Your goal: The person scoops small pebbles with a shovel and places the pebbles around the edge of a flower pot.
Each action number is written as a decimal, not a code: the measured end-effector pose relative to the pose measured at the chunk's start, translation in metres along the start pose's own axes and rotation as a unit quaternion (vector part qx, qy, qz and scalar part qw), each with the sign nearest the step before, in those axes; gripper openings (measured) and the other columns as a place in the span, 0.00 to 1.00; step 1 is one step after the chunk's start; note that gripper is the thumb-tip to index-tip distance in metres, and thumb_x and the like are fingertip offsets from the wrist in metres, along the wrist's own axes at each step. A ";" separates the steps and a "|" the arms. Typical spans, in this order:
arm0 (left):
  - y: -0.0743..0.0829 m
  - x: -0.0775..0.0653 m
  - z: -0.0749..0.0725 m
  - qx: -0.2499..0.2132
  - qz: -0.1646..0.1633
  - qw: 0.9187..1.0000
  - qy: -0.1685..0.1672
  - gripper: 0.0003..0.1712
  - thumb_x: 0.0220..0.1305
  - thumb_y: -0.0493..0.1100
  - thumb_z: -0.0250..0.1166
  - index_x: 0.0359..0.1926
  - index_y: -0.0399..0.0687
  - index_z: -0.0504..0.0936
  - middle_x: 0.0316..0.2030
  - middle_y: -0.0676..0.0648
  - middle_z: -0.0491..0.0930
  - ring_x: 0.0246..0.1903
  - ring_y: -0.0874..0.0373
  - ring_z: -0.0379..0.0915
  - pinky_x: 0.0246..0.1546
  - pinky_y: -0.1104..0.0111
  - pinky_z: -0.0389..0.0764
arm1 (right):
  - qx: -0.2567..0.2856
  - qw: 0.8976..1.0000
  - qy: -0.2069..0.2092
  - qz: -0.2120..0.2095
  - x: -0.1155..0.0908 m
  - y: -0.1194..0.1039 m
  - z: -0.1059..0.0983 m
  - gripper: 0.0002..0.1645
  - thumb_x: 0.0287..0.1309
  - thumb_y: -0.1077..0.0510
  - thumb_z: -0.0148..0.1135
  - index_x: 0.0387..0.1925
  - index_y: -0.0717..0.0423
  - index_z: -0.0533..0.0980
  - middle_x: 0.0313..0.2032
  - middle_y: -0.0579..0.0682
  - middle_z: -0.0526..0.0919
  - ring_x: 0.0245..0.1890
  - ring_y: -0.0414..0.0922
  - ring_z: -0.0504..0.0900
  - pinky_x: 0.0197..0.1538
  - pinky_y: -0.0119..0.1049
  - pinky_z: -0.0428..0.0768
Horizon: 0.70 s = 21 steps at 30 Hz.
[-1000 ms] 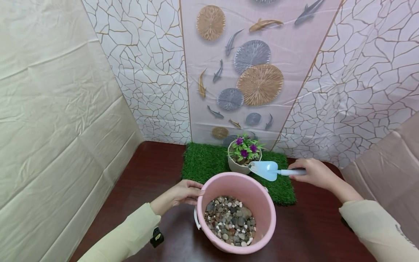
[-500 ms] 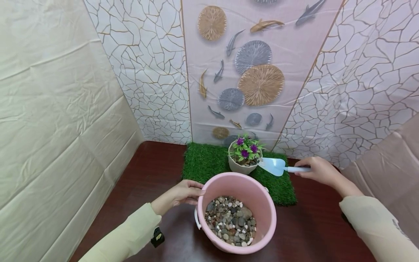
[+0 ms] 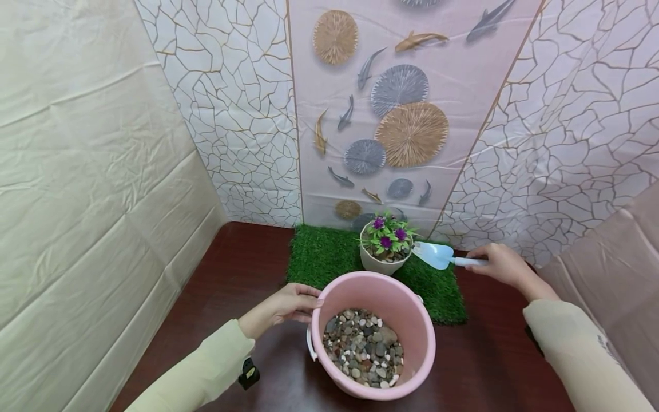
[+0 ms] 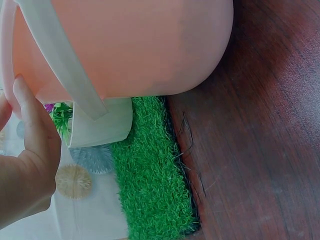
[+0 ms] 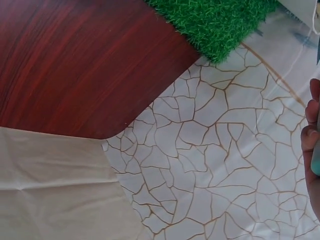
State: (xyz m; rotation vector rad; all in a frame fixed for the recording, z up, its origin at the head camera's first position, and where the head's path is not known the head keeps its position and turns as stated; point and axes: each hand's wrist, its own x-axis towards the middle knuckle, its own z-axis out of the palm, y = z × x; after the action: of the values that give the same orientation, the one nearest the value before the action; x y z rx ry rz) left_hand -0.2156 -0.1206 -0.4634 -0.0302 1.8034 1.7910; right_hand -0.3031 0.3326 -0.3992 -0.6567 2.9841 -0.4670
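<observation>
At the rim of the flower pot (image 3: 381, 266) stands the tip of the trowel (image 3: 436, 256), its handle gripped by the right hand (image 3: 501, 265); well apart, the left hand (image 3: 290, 303) pinches the edge of the pink bucket (image 3: 413, 327) with stones (image 3: 362, 350). In my judgement, the trowel should tilt low and slowly, so stones do not scatter. Dark marks (image 3: 607, 347) on the right sleeve (image 3: 571, 343) are not readable.
</observation>
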 end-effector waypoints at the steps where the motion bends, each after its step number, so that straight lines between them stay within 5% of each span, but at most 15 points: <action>1: 0.000 0.000 0.000 0.000 0.000 1.000 0.001 0.26 0.61 0.36 0.61 0.59 0.28 0.70 0.51 0.32 0.78 0.35 0.58 0.82 0.34 0.69 0.86 | -0.003 1.000 0.003 0.002 0.001 0.001 0.000 0.13 0.53 0.58 0.67 0.36 0.65 0.82 0.30 0.55 0.85 0.22 0.40 0.75 0.25 0.36 0.73; 8: 0.002 0.000 0.000 0.003 -0.003 1.000 0.006 0.26 0.61 0.36 0.61 0.59 0.28 0.70 0.51 0.32 0.78 0.33 0.60 0.82 0.34 0.69 0.86 | -0.023 1.000 0.008 0.012 0.010 0.002 0.000 0.16 0.54 0.58 0.66 0.38 0.68 0.82 0.35 0.63 0.85 0.31 0.53 0.82 0.33 0.48 0.81; 15: 0.001 0.000 0.000 0.002 -0.005 1.000 0.000 0.26 0.62 0.36 0.61 0.59 0.28 0.70 0.51 0.32 0.78 0.33 0.60 0.82 0.35 0.69 0.86 | -0.046 0.998 0.009 0.030 0.024 -0.005 0.001 0.12 0.53 0.60 0.65 0.36 0.66 0.83 0.28 0.57 0.85 0.20 0.42 0.73 0.23 0.39 0.72; 21: 0.001 -0.001 0.000 0.000 -0.001 1.000 -0.003 0.26 0.61 0.36 0.61 0.59 0.28 0.70 0.50 0.32 0.79 0.32 0.61 0.81 0.34 0.70 0.86 | -0.077 0.997 0.008 0.025 0.036 -0.013 -0.004 0.08 0.52 0.61 0.66 0.32 0.63 0.83 0.29 0.57 0.85 0.22 0.44 0.77 0.27 0.45 0.77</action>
State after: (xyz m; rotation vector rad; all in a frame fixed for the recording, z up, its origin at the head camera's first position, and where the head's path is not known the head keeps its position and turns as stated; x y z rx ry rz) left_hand -0.2150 -0.1211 -0.4619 -0.0250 1.7990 1.7879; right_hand -0.3312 0.3069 -0.3907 -0.5884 3.0673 -0.2414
